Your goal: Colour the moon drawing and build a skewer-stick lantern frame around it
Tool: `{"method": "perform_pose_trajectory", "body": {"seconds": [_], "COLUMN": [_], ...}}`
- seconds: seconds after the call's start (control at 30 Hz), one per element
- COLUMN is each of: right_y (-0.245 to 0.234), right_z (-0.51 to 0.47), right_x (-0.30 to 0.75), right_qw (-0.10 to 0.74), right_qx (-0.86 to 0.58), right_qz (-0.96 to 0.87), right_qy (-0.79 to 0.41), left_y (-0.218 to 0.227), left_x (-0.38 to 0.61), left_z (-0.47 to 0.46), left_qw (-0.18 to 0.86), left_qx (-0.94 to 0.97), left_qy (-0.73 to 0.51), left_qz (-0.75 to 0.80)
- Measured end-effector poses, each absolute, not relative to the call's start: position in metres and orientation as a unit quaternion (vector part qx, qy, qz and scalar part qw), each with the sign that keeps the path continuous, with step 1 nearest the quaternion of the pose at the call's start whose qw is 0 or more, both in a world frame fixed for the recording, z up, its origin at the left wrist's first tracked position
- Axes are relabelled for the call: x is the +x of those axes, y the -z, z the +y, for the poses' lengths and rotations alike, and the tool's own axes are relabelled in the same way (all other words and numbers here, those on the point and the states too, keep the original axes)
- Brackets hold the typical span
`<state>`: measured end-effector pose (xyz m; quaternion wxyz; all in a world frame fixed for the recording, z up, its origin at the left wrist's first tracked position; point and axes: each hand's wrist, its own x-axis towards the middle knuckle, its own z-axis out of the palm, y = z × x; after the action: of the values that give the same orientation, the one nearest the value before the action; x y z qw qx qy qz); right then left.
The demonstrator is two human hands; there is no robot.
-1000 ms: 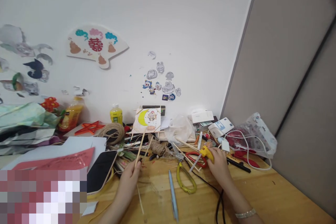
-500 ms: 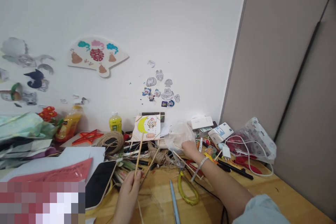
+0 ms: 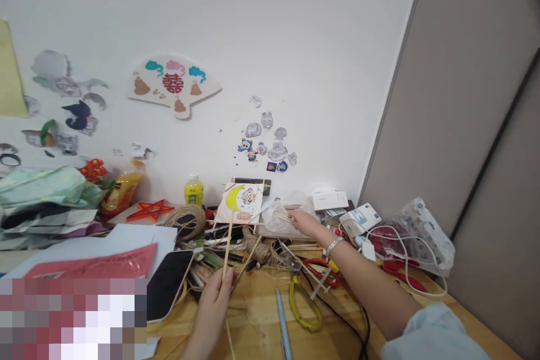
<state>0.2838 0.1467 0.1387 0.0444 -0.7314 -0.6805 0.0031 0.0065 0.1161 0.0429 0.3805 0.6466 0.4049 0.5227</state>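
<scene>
My left hand (image 3: 216,295) is closed around a thin wooden stick (image 3: 228,242), which points up and away from me. Farther out on the right, my right hand (image 3: 304,224) pinches the end of another light wooden stick (image 3: 282,216), or perhaps a pair, lying across the front of a white plastic bag (image 3: 274,227). Behind the left stick's tip leans a card (image 3: 255,212) with a yellow moon and a cartoon figure, framed by sticks. Yellow-handled scissors (image 3: 306,318) and a light blue pen (image 3: 282,320) lie between my forearms.
Left are a black-screened phone (image 3: 169,284), a red packet (image 3: 139,261) on white paper, a twine coil (image 3: 185,220) and a red star (image 3: 149,211). Bottles (image 3: 194,189) stand along the wall. At right lie white boxes (image 3: 331,200), a white cable (image 3: 426,291) and red-handled scissors (image 3: 323,270).
My right hand has drawn up from low beside the plastic bag, and the stick in its fingers now shows clearly. My left hand still grips its stick. The view has turned slightly left.
</scene>
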Motion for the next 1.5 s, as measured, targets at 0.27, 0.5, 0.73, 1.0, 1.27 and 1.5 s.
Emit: {"method": "perform_pose_trajectory", "body": {"seconds": [0.27, 0.5, 0.73, 1.0, 1.27, 1.5], "right_y": [-0.189, -0.211, -0.135, -0.104, -0.102, -0.103], "right_z": [0.141, 0.089, 0.068, 0.069, 0.059, 0.068], "right_x": [0.286, 0.282, 0.199, 0.155, 0.148, 0.152], "right_qw": [0.080, 0.249, 0.560, 0.608, 0.613, 0.654], "right_qx": [-0.748, -0.700, -0.383, -0.359, -0.307, -0.304], "right_qz": [-0.659, -0.656, -0.588, -0.587, -0.575, -0.524], "right_qy": [-0.014, -0.136, -0.440, -0.396, -0.446, -0.454], "left_y": [-0.042, -0.053, -0.041, -0.037, -0.015, -0.024], "left_x": [0.009, 0.015, 0.023, 0.026, 0.030, 0.030], "left_z": [0.116, 0.107, 0.100, 0.088, 0.091, 0.088], "left_qw": [0.434, 0.548, 0.617, 0.553, 0.524, 0.607], "left_qx": [0.618, 0.545, 0.548, 0.631, 0.669, 0.623], "left_qy": [-0.533, -0.529, -0.480, -0.455, -0.440, -0.407], "left_qz": [0.382, 0.350, 0.296, 0.296, 0.291, 0.279]}}
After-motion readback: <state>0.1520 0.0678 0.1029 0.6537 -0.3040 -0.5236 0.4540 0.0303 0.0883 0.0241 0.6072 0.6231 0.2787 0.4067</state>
